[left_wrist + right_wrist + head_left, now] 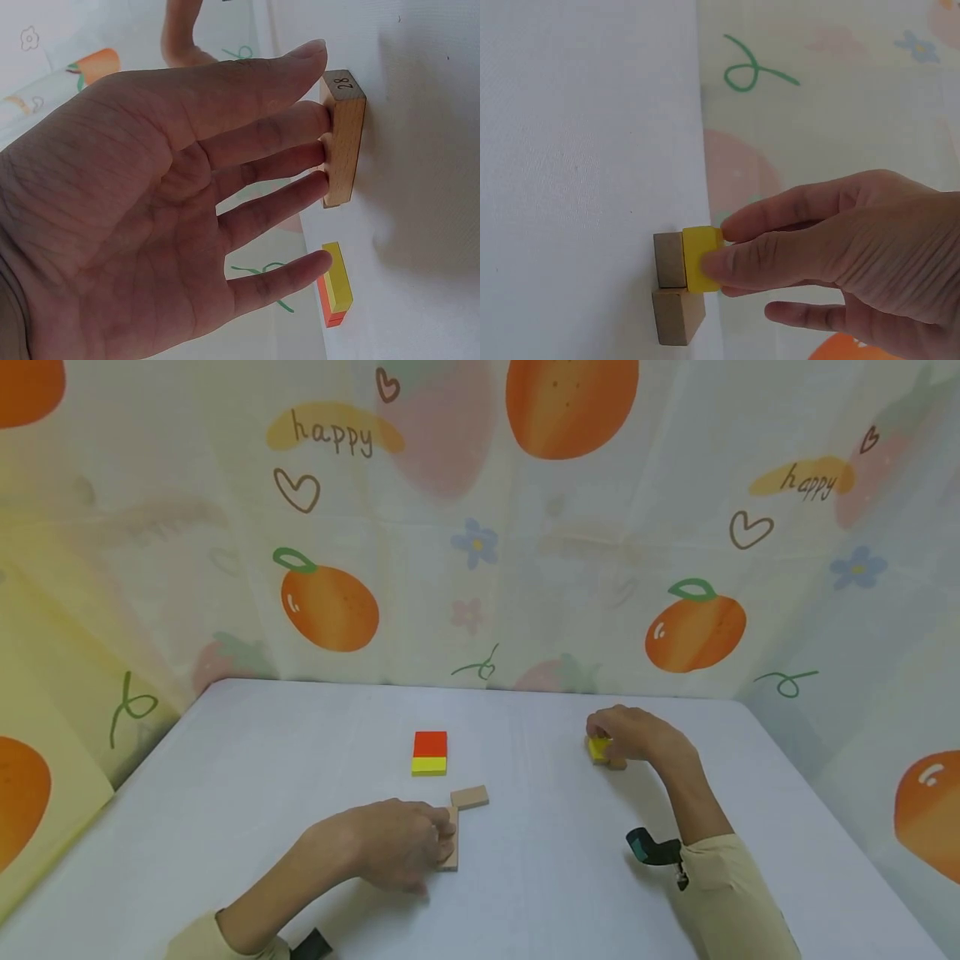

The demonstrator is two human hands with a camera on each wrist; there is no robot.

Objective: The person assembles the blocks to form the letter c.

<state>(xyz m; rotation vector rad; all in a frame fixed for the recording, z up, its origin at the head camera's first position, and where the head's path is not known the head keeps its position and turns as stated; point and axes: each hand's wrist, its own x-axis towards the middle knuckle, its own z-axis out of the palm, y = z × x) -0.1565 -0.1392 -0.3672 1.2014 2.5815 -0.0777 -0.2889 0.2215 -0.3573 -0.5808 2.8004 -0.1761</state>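
Observation:
My left hand (pixel 393 843) reaches over a long plain wooden block (pixel 453 852) lying on the table. In the left wrist view the fingers are nearly straight, with several fingertips on this block (pixel 346 150), whose end bears the number 28. The thumb is stretched out above that end. Farther right, my right hand (pixel 636 732) pinches a small yellow block (pixel 703 259) between thumb and fingers. The yellow block sits against a wooden block (pixel 670 259), and another wooden block (pixel 676 316) adjoins them in the right wrist view.
A red block (pixel 431 743) and a yellow block (pixel 429 767) stand together farther back, left of centre. A small wooden block (pixel 469 797) lies at the far end of the long one. Behind the white table (pixel 300 735) hangs a fruit-patterned cloth (pixel 480 602).

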